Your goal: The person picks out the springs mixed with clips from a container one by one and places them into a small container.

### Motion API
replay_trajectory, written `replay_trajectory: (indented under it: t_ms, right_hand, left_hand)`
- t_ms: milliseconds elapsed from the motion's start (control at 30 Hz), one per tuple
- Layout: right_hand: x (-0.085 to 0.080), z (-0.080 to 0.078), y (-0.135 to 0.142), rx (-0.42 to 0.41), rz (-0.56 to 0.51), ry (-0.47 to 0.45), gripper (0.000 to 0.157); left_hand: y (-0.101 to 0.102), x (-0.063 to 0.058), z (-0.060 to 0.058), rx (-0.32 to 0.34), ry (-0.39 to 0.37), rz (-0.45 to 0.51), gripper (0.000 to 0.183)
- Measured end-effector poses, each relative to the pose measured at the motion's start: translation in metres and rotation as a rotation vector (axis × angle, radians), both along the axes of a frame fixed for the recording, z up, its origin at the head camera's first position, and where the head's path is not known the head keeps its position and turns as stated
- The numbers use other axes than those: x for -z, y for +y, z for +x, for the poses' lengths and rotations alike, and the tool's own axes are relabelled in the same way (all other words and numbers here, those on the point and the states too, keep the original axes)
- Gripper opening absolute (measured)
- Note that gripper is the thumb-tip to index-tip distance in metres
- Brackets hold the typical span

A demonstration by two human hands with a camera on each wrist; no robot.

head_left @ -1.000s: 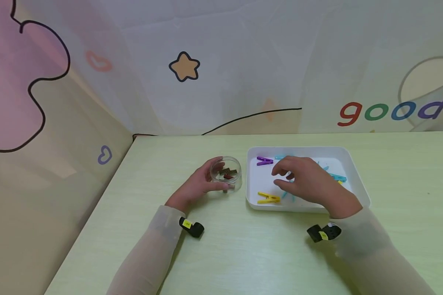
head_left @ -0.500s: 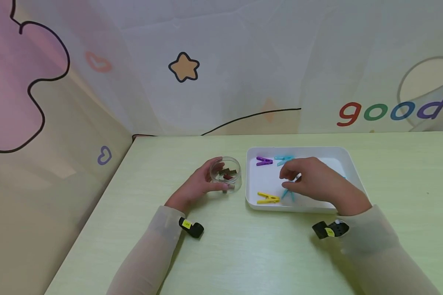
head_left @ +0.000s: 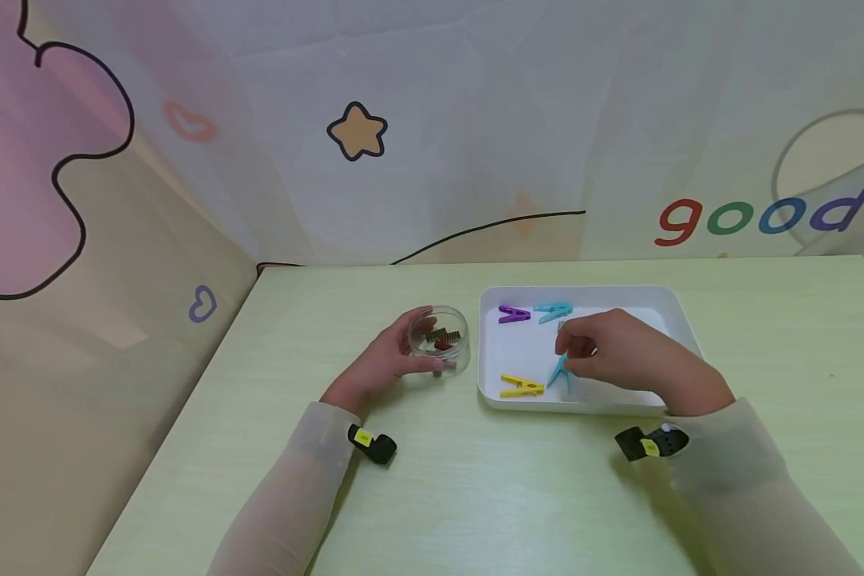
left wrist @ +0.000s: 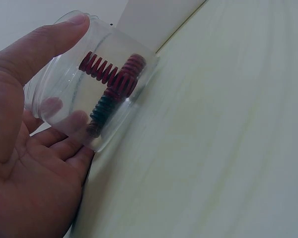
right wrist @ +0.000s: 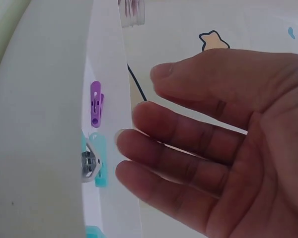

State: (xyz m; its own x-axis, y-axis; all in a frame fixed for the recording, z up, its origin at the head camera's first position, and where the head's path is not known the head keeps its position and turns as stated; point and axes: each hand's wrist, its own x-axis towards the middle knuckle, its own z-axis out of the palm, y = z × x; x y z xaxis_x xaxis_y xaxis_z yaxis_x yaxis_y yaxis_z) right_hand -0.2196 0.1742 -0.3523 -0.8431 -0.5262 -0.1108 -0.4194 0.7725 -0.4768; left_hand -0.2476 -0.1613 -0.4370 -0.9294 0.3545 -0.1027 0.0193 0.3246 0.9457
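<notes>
My left hand [head_left: 382, 362] grips a clear round jar [head_left: 439, 308], thumb on its near side and fingers behind. Through its wall, in the left wrist view, show several coil springs [left wrist: 120, 84], red and dark green. Over the white tray [head_left: 500, 348] hovers my right hand [head_left: 622, 352], its fingers bent loosely and pointing left. The right wrist view shows nothing between thumb and fingertips. In the tray lie a purple clothespin [head_left: 514, 314], a light-blue one [head_left: 554, 311], a yellow one [head_left: 522, 386] and another light-blue one [head_left: 562, 373], close below the right fingertips.
A small pale-rimmed object with metal inside [right wrist: 91, 162] sits by the light-blue clothespin in the right wrist view. The tray stands on a pale wooden table [head_left: 468, 480], right of the jar. A printed cloth [head_left: 475, 144] hangs along the table's back edge.
My right hand has moved a little to the right over the tray, uncovering the light-blue clothespin at the back. The left hand stays put around the jar.
</notes>
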Motion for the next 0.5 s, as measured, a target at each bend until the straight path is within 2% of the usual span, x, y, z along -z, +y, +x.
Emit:
replay_trajectory:
  t_ms: [500]
  right_hand:
    - [0.0025,-0.0029,0.0049,0.031,0.086,-0.124,0.009]
  left_hand:
    - [0.0011,-0.0029,0.002,0.0,-0.004,-0.017,0.09]
